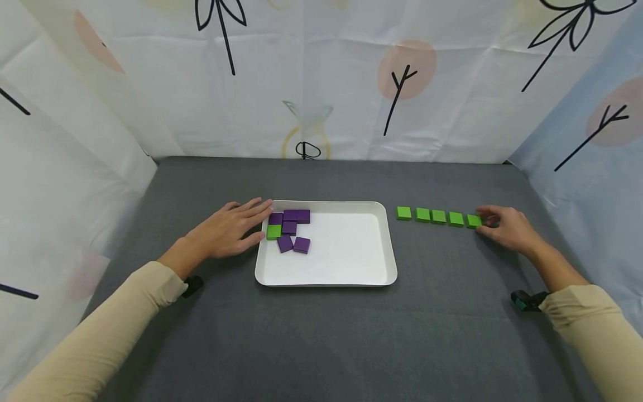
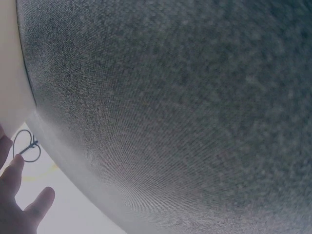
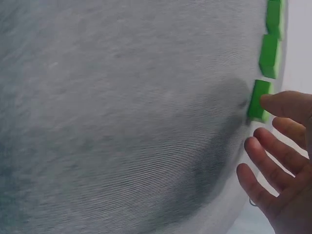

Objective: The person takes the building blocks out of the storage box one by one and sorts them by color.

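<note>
A white tray [image 1: 346, 245] stands on the dark grey cloth, with several purple blocks [image 1: 302, 245] and one green block [image 1: 273, 232] grouped at its left side. My left hand [image 1: 228, 229] lies at the tray's left edge, fingers extended and spread, fingertips right at the rim. Right of the tray, several green blocks [image 1: 438, 216] form a row. At the row's right end my right hand [image 1: 509, 228] pinches the last green block [image 1: 473, 221] between thumb and index finger. In the right wrist view the thumb [image 3: 280, 103] overlaps that block, while the other fingers stay loose.
Grey cloth [image 1: 321, 335] covers the table. A white printed curtain [image 1: 321, 72] hangs along the back edge, with further sheets at the left and right sides. Dark wrist cameras [image 1: 527, 300] sit below both hands.
</note>
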Tool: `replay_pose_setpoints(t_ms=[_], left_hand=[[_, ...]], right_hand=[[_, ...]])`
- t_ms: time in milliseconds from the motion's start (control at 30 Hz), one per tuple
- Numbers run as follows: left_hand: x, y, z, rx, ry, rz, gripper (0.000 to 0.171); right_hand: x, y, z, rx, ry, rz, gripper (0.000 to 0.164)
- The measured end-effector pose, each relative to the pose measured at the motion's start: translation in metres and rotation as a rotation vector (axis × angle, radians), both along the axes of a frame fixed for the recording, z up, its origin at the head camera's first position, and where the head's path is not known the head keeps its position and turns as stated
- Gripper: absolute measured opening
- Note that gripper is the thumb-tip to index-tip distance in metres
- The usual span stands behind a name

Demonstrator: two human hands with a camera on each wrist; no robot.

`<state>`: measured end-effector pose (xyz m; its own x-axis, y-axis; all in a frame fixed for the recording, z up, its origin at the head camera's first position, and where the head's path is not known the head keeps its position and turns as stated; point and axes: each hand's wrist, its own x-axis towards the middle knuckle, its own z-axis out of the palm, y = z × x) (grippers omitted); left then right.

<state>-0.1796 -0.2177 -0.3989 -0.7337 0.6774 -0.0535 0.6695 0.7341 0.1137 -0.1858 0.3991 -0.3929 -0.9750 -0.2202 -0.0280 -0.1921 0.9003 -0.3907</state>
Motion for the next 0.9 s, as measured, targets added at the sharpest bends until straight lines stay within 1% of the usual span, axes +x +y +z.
replay_pose_setpoints(t_ms=[133, 233, 333, 567, 700, 900], left_hand=[[0.0, 0.001, 0.001, -0.001, 0.001, 0.001, 0.064], [0.001, 0.001, 0.001, -0.003, 0.0, 0.001, 0.064], [0.001, 0.001, 0.002, -0.006, -0.002, 0.001, 0.064], [0.001, 0.002, 0.002, -0.003, -0.001, 0.005, 0.064], [0.001, 0.002, 0.002, -0.002, -0.003, 0.006, 0.064], [0.002, 0.002, 0.003, -0.001, -0.007, 0.008, 0.064]], right_hand=[[-0.004, -0.009, 0.012, -0.019, 0.043, -0.005, 0.048], [-0.008, -0.023, 0.023, -0.047, 0.068, 0.017, 0.046], [-0.012, -0.04, 0.032, -0.091, 0.079, 0.067, 0.045], [-0.023, -0.089, 0.048, -0.194, 0.09, 0.184, 0.045], [-0.027, -0.121, 0.055, -0.234, 0.063, 0.254, 0.047], [-0.032, -0.169, 0.059, -0.251, -0.026, 0.352, 0.048]])
